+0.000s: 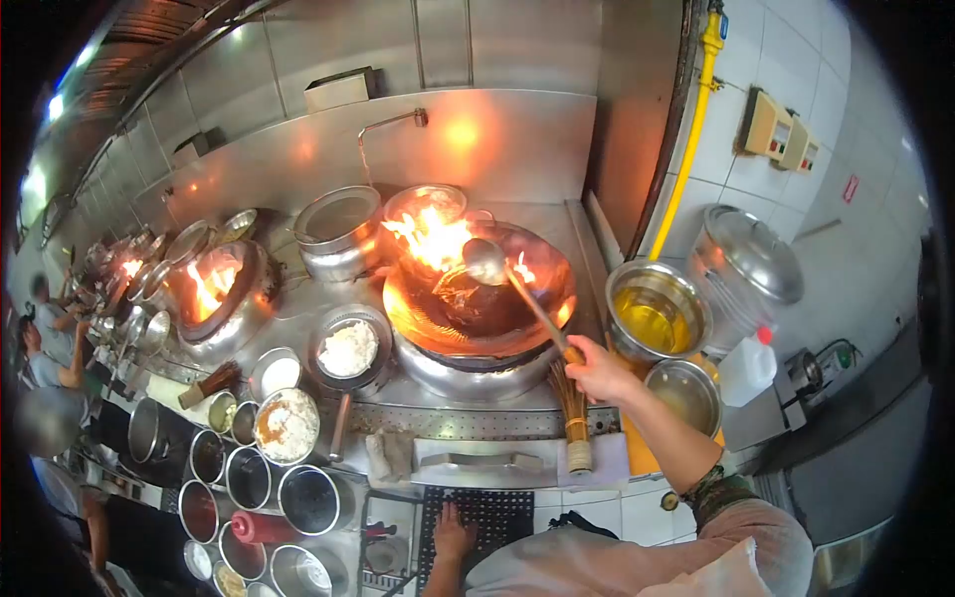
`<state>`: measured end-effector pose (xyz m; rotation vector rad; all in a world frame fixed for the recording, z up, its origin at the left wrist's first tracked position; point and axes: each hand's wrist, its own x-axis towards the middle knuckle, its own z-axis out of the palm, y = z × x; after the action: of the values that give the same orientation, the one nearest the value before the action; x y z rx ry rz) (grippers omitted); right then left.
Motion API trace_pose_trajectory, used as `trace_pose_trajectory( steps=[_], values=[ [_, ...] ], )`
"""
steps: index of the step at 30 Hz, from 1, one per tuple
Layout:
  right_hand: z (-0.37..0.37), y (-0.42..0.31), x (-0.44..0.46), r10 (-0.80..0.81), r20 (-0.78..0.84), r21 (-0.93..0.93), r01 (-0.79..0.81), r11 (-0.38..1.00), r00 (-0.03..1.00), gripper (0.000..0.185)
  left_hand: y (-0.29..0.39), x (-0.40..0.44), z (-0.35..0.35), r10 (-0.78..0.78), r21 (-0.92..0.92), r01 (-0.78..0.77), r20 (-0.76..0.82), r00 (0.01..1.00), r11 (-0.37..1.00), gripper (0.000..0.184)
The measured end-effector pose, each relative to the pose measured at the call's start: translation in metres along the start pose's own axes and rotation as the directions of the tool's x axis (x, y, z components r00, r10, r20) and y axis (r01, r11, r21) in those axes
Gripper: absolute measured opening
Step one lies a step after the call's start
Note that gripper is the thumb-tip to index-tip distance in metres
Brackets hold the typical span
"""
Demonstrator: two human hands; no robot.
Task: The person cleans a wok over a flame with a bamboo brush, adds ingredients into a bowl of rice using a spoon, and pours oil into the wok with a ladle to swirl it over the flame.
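My right hand (pixel 602 370) is closed round the wooden grip of a long-handled ladle (pixel 484 261). The ladle's bowl hangs over a large wok (pixel 527 254) on the burner. Flames (pixel 433 239) rise at the wok's far left side, with a smaller one near the ladle. What lies inside the wok is too dark to make out. Low at the front, above a black perforated mat (pixel 487 517), my left hand (pixel 453 534) is open with nothing in it. Just below my right wrist, a bamboo wok brush (pixel 577 428) lies on the counter edge.
Right of the wok stand a pot of yellow oil (pixel 652 316) and a metal bowl (pixel 684 396). A strainer with white food (pixel 348 348) sits left, above several seasoning tins (pixel 249 478). A second wok (pixel 224 289) flames farther left. Other people (pixel 60 358) stand at the far left.
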<state>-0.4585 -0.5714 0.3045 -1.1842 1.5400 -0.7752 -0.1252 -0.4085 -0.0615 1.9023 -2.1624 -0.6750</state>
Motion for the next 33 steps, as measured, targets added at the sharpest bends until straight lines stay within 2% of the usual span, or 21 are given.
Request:
trace_pose_trajectory(
  steps=[1,3,6,7,9,11,13,14,15,17,19,20,22,23,25,26,29,30,31,32,33],
  values=[
    [0.001,-0.006,-0.002,-0.056,-0.055,-0.249,0.041,0.968,0.997,0.058,0.0,-0.01,-0.018,-0.011,0.014,0.011,-0.003,1.0,1.0,0.078],
    [-0.003,-0.004,-0.011,-0.083,-0.048,-0.242,0.069,0.968,0.995,0.049,0.008,-0.042,-0.068,-0.102,-0.211,0.08,-0.092,0.991,0.974,0.075],
    [-0.001,-0.017,-0.028,0.118,0.131,0.331,-0.155,0.931,0.984,0.033,0.022,-0.068,-0.119,-0.193,-0.27,0.174,-0.043,0.98,0.947,0.075],
    [0.0,-0.013,-0.022,0.114,0.132,0.34,-0.153,0.928,0.985,0.033,0.021,-0.072,-0.125,-0.208,-0.294,0.191,-0.028,0.978,0.936,0.075],
    [0.005,0.007,0.009,0.011,0.332,0.798,-0.287,0.53,0.943,0.026,0.024,-0.071,-0.139,-0.165,-0.279,0.144,-0.054,0.985,0.949,0.075],
    [0.013,0.015,0.033,-0.012,0.372,0.847,-0.333,0.415,0.928,0.019,0.027,-0.071,-0.151,-0.121,-0.261,0.097,-0.078,0.99,0.96,0.074],
    [0.022,0.005,0.039,0.026,0.245,0.839,-0.225,0.496,0.969,0.018,0.034,-0.068,-0.166,-0.151,-0.294,0.12,-0.085,0.985,0.948,0.072],
    [0.024,0.002,0.035,0.046,0.134,0.727,-0.129,0.675,0.99,0.026,0.037,-0.071,-0.176,-0.166,-0.301,0.134,-0.085,0.982,0.944,0.069],
    [0.024,-0.004,0.024,0.042,0.136,0.727,-0.128,0.674,0.99,0.026,0.037,-0.077,-0.184,-0.167,-0.3,0.134,-0.088,0.982,0.945,0.069],
    [0.017,-0.01,0.003,0.043,-0.056,0.158,-0.034,0.987,0.998,0.037,0.034,-0.084,-0.195,-0.179,-0.24,0.151,-0.099,0.979,0.959,0.066],
    [0.006,-0.006,-0.015,-0.022,-0.095,-0.082,0.014,0.997,0.995,0.045,0.021,-0.095,-0.197,-0.151,-0.23,0.114,-0.15,0.977,0.966,0.061],
    [0.005,-0.009,-0.024,-0.028,-0.083,-0.09,0.021,0.996,0.996,0.045,0.016,-0.1,-0.197,-0.114,-0.211,0.072,-0.194,0.974,0.975,0.057],
    [0.007,-0.016,-0.04,0.099,-0.025,0.187,-0.093,0.978,0.995,0.036,0.03,-0.105,-0.219,-0.134,-0.267,0.086,-0.168,0.977,0.96,0.056],
    [0.012,-0.014,-0.038,0.087,-0.01,0.175,-0.084,0.981,0.996,0.036,0.04,-0.104,-0.233,-0.14,-0.316,0.091,-0.138,0.98,0.944,0.055],
    [0.02,-0.006,-0.026,0.085,0.159,0.647,-0.169,0.743,0.984,0.025,0.057,-0.098,-0.252,-0.132,-0.336,0.074,-0.155,0.979,0.939,0.052],
    [0.024,-0.002,-0.013,0.034,0.248,0.759,-0.216,0.614,0.968,0.017,0.065,-0.093,-0.262,-0.061,-0.394,-0.004,-0.155,0.986,0.919,0.051],
    [0.047,-0.002,0.019,0.043,0.179,0.809,-0.172,0.562,0.983,0.016,0.089,-0.086,-0.294,0.066,-0.474,-0.156,-0.201,0.977,0.867,0.047],
    [0.053,-0.003,0.024,0.051,0.088,0.734,-0.099,0.672,0.995,0.02,0.092,-0.089,-0.301,0.137,-0.483,-0.238,-0.234,0.963,0.843,0.046],
    [0.054,-0.004,0.023,0.048,0.095,0.728,-0.102,0.678,0.994,0.02,0.091,-0.095,-0.303,0.129,-0.487,-0.234,-0.24,0.962,0.841,0.046],
    [0.052,-0.006,0.019,0.028,0.012,0.447,-0.031,0.894,1.0,0.023,0.088,-0.098,-0.306,0.138,-0.485,-0.255,-0.264,0.955,0.837,0.045],
    [0.05,-0.01,0.012,-0.022,-0.061,0.105,0.028,0.994,0.998,0.025,0.085,-0.102,-0.309,0.148,-0.481,-0.276,-0.287,0.947,0.832,0.044]
  ],
)
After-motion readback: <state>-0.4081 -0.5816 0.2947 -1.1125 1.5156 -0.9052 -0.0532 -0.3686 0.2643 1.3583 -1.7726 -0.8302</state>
